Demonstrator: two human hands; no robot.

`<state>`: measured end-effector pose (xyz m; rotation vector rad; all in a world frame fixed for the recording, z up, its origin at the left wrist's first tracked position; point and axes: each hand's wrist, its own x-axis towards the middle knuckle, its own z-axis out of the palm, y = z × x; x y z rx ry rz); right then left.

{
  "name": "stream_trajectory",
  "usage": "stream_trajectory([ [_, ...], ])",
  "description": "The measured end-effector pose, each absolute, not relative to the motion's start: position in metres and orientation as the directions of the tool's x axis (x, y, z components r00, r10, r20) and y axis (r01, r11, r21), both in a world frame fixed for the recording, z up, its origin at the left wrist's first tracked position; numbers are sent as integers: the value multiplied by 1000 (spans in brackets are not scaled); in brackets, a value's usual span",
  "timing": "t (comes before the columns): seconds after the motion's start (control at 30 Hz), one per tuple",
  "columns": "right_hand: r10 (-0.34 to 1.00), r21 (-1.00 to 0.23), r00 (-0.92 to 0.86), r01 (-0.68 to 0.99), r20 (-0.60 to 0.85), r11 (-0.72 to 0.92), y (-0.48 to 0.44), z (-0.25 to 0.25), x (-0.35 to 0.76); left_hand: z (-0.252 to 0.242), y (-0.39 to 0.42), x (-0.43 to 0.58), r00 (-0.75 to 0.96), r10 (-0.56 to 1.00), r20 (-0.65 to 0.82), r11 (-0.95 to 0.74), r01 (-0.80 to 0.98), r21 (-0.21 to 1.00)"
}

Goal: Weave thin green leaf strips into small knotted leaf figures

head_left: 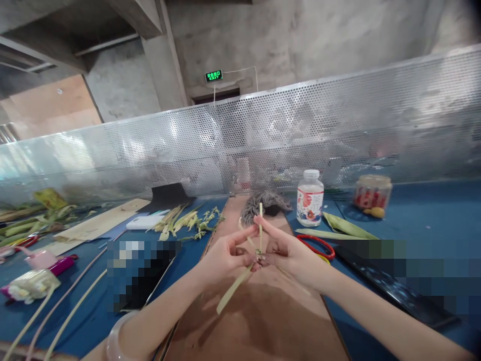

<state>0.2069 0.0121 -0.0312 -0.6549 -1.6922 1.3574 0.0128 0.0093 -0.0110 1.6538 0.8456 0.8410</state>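
In the head view, both my hands meet above a brown board (263, 321). Between them is a small knot of pale green leaf strips (235, 292). One strip end slants down to the lower left, and another stands up between my index fingertips. My left hand (231, 253) pinches the knot from the left with thumb and fingers closed. From the right, my right hand (283, 248) pinches it too, its fingertips nearly touching the left ones. The fingers hide how the strips cross at the knot.
Behind the board lie grey yarn (257, 205) and a labelled bottle (310, 198). A glass jar (373, 193), red-handled scissors (317, 245) and a dark device (394, 286) are right. Cut leaves (188, 220), a phone (150, 281) and cords (80, 301) are left. A perforated metal panel (180, 145) closes the back.
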Motion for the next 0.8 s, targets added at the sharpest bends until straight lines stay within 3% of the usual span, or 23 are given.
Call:
stream_trajectory([
  [0.17, 811, -966, -526, -167, 256, 196, 11, -29, 206, -11, 7, 15, 554, 821, 139, -189, 34, 981],
  [0.37, 817, -964, -512, -155, 265, 215, 7, -26, 207, -8, 1, 18, 532, 832, 159, -218, 50, 975],
  [0.8, 885, -973, -439, 85, 155, 213, 10, -31, 210, -14, 5, 16, 524, 822, 224, -301, 66, 951],
])
